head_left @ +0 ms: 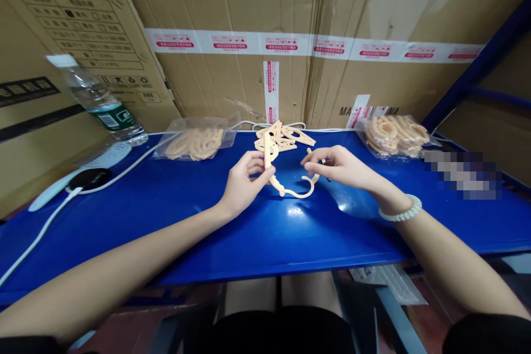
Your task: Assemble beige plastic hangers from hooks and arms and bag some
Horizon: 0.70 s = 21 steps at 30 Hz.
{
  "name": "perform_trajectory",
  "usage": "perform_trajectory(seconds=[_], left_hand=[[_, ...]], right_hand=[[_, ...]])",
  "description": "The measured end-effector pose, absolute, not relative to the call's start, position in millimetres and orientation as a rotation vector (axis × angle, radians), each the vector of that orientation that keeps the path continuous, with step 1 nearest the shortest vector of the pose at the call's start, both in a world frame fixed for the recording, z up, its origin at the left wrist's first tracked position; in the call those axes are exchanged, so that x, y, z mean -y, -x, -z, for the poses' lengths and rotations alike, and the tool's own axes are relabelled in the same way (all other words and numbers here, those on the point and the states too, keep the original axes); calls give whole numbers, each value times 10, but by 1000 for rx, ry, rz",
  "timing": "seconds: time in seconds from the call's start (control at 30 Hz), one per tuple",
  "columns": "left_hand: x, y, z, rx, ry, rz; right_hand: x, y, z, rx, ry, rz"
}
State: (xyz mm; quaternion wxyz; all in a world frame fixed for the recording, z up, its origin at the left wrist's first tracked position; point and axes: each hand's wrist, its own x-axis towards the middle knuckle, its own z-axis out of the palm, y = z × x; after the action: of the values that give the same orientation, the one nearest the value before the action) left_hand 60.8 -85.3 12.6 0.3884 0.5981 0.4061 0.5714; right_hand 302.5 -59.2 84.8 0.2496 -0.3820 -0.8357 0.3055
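Observation:
My left hand (244, 182) pinches a cream plastic folding hanger (267, 157) between thumb and fingers, above the blue table (249, 249). Its arm points upward, and its curved hook (299, 195) reaches right from the joint at the bottom. Facing it, my right hand (338, 166) has curled fingers closed around a second cream hanger part (316, 178). Only short ends of that part show above and below the fingers, which hide most of it. Just beyond my hands lies a loose pile of cream hanger parts (286, 135).
Clear bags of cream hanger parts lie at left (194, 142) and right (394, 134). A water bottle (103, 105) leans at the far left, near a pale blue strip-like object (83, 171), a black round device (89, 178) and white cable (128, 174). Cardboard (232, 83) stands behind.

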Motion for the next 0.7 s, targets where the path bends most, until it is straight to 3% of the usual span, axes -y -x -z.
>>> perform_trajectory(seconds=[0.23,0.5,0.7], left_hand=[[912,-606,-130,-993,-1694,-1411],[932,-593,-134,-1105,-1837,-1427],[938,-543,-111,-1171,-2354,-1319]], right_hand=[[736,-2786,-692,2117,629,-1105],[664,-2842,-693,1795,818,-971],[624,-2858,-637,2077,1007,-1019]])
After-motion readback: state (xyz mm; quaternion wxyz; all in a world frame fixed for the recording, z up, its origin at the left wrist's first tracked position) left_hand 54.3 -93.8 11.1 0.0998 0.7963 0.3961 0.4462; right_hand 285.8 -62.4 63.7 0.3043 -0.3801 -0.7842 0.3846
